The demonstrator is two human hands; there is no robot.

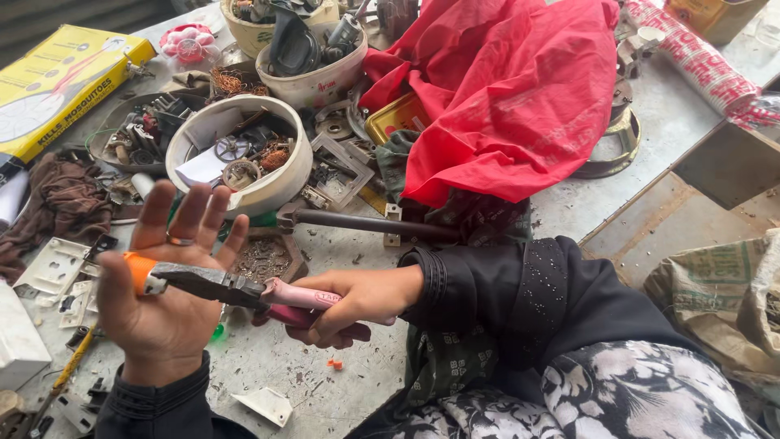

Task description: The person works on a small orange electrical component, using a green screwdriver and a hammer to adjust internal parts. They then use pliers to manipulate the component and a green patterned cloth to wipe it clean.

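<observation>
My left hand [166, 325] is raised with the palm facing me and the fingers spread; a ring sits on one finger. Pliers [207, 283] with pink handles lie across that palm. Their dark jaws pinch a small orange piece [140, 271] at the crook of my left thumb. My right hand [357, 302], in a black sleeve, is closed around the pink handles. I cannot tell whether the thumb presses on the orange piece.
A white bowl [280, 183] of metal scraps stands just beyond my left hand, with a second bowl [317, 81] behind it. A dark metal rod [366, 222] lies across the bench. A red cloth [504, 97], a yellow box [57, 81], white switch plates [53, 268] and a sack [715, 284] crowd the rest.
</observation>
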